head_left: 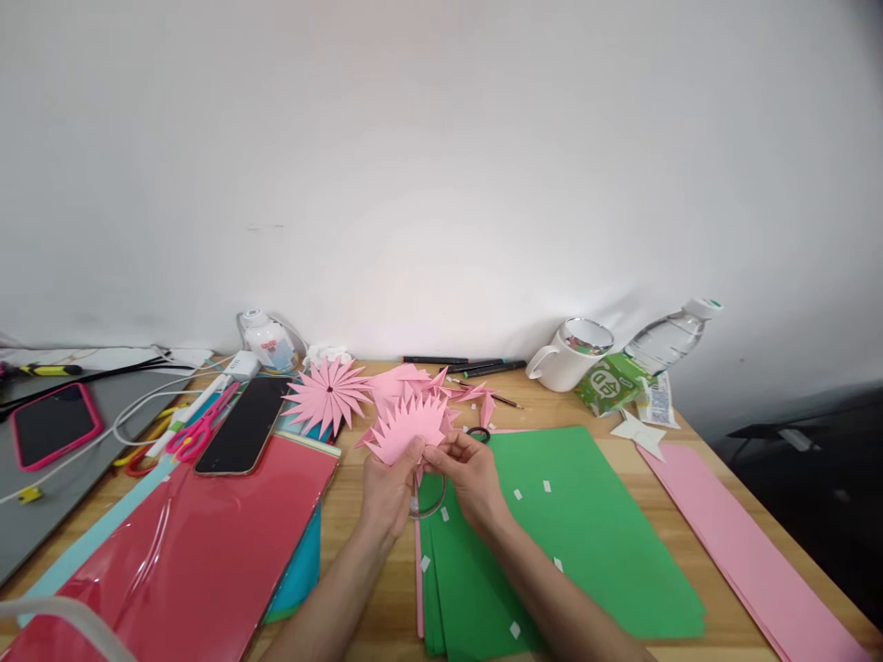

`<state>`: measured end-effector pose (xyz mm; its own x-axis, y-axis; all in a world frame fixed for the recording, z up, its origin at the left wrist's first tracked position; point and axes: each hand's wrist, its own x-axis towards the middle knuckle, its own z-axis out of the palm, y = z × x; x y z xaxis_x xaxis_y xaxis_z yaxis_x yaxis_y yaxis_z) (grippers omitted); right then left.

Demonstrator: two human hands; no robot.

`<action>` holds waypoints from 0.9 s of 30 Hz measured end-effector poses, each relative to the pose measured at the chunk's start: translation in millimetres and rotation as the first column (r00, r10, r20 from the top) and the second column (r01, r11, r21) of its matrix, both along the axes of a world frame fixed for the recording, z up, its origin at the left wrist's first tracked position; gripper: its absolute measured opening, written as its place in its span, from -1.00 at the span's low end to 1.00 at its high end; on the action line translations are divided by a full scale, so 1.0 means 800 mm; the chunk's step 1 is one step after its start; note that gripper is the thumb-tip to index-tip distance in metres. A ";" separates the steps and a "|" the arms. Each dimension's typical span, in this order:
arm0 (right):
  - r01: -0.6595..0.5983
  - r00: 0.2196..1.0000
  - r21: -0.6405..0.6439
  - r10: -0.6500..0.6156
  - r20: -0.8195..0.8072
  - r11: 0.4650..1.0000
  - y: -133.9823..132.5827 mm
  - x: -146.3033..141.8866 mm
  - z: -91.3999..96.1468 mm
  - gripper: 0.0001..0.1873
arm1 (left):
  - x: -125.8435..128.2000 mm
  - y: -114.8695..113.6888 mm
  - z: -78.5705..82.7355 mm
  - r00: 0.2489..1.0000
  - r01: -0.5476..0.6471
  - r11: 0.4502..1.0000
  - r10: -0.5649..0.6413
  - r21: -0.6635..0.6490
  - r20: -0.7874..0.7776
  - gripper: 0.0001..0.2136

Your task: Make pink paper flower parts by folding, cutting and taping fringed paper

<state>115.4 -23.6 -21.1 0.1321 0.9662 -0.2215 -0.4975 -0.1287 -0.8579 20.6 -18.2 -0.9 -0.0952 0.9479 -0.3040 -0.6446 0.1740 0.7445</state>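
Observation:
Both hands meet at the middle of the desk around a pink paper piece with a row of pointed tips fanning upward. My left hand pinches its lower edge, thumb on the front. Close beside it, my right hand has its thumb and fingertips closed on the same piece's lower right edge. Under the hands a roll of clear tape shows in part. A pink paper rosette with many points lies behind to the left. More cut pink paper lies just beyond the held piece, partly hidden by it.
Green paper sheets dotted with small white bits lie right. Red sheets, a black phone and pink scissors are left. Behind stand a white mug, a tilted water bottle and a white bottle. Pink strips line the right edge.

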 end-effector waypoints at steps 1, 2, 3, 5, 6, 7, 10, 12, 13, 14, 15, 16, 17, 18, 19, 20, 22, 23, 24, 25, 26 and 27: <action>0.006 1.000 0.002 -0.006 0.002 1.000 -0.001 -0.001 -0.001 -0.57 | 0.000 0.000 0.000 1.000 -0.002 1.000 0.003 0.006 -0.004 -0.64; 0.010 1.000 0.004 -0.010 0.004 1.000 -0.001 -0.001 -0.002 -0.57 | -0.001 -0.001 -0.001 1.000 -0.006 1.000 0.007 0.015 -0.011 -0.65; 0.015 1.000 0.007 -0.015 0.005 1.000 -0.002 -0.002 -0.003 -0.57 | -0.001 -0.001 -0.001 1.000 -0.007 1.000 0.008 0.023 -0.019 -0.65; 0.024 1.000 0.013 -0.024 0.005 1.000 -0.002 -0.004 -0.005 -0.57 | -0.002 -0.001 -0.001 0.999 0.001 0.999 0.000 0.041 -0.033 -0.66; 0.026 1.000 0.016 -0.026 0.004 1.000 -0.003 -0.005 -0.005 -0.57 | -0.003 0.000 -0.001 0.999 0.009 0.999 -0.008 0.046 -0.038 -0.65; 0.027 1.000 0.020 -0.027 0.002 0.999 -0.003 -0.006 -0.005 -0.57 | -0.003 0.000 0.000 0.999 0.016 0.999 -0.014 0.048 -0.041 -0.64; 0.023 1.000 0.030 -0.023 0.000 0.999 -0.003 -0.007 -0.004 -0.57 | -0.005 0.001 0.003 0.999 0.019 0.999 -0.017 0.051 -0.040 -0.63; 0.020 1.000 0.036 -0.020 -0.001 0.999 -0.003 -0.007 -0.002 -0.58 | -0.006 0.001 0.004 0.999 0.028 0.998 -0.026 0.051 -0.034 -0.62; 0.020 1.000 0.036 -0.020 -0.003 0.999 -0.003 -0.007 -0.001 -0.58 | -0.006 0.001 0.005 0.999 0.040 0.998 -0.039 0.052 -0.027 -0.62; 0.019 1.000 0.035 -0.019 -0.005 0.999 -0.003 -0.006 0.000 -0.59 | -0.007 0.002 0.005 0.998 0.059 0.997 -0.058 0.054 -0.019 -0.62; 0.018 1.000 0.033 -0.018 -0.007 0.999 -0.003 -0.005 0.001 -0.59 | -0.008 0.002 0.005 0.997 0.078 0.995 -0.078 0.057 -0.009 -0.64; 0.016 1.000 0.031 -0.015 -0.008 0.999 -0.003 -0.004 0.002 -0.60 | -0.009 0.002 0.004 0.995 0.095 0.994 -0.095 0.062 -0.001 -0.65; 0.012 1.000 0.029 -0.012 -0.009 1.000 -0.003 -0.003 0.003 -0.60 | -0.010 0.003 0.004 0.994 0.106 0.992 -0.106 0.066 0.006 -0.67; 0.007 1.000 0.027 -0.007 -0.011 1.000 -0.003 -0.002 0.004 -0.60 | -0.011 0.003 0.003 0.994 0.112 0.991 -0.113 0.067 0.009 -0.68; -0.002 1.000 0.025 0.002 -0.015 1.000 -0.003 -0.001 0.005 -0.60 | -0.012 0.004 0.002 0.994 0.112 0.992 -0.113 0.066 0.010 -0.68; -0.014 1.000 0.023 0.015 -0.019 1.000 -0.003 -0.001 0.005 -0.60 | -0.013 0.004 0.001 0.994 0.109 0.992 -0.110 0.063 0.009 -0.67; -0.039 0.999 0.024 0.040 -0.030 0.999 -0.002 0.001 0.006 -0.59 | -0.014 0.005 -0.001 0.995 0.097 0.994 -0.098 0.051 0.009 -0.66; -0.048 0.998 0.026 0.048 -0.036 0.999 -0.002 0.002 0.006 -0.59 | -0.015 0.005 -0.001 0.996 0.089 0.995 -0.090 0.046 0.010 -0.65; -0.055 0.998 0.029 0.056 -0.039 0.998 -0.002 0.002 0.006 -0.58 | -0.015 0.005 -0.001 0.996 0.083 0.996 -0.083 0.043 0.012 -0.65; -0.062 0.997 0.032 0.063 -0.038 0.998 -0.001 0.003 0.005 -0.57 | -0.015 0.005 -0.001 0.997 0.079 0.996 -0.080 0.043 0.012 -0.65; -0.066 0.997 0.035 0.067 -0.034 0.997 -0.001 0.004 0.005 -0.57 | -0.015 0.005 -0.001 0.997 0.078 0.996 -0.079 0.046 0.012 -0.65; -0.069 0.997 0.039 0.070 -0.027 0.997 0.000 0.005 0.004 -0.57 | -0.015 0.005 0.000 0.997 0.079 0.995 -0.080 0.053 0.012 -0.64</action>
<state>119.5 -23.9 -18.2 0.0586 0.9806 -0.1871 -0.5127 -0.1313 -0.8485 8.8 -14.2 -1.1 -0.0153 0.9669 -0.2546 -0.6407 0.1860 0.7449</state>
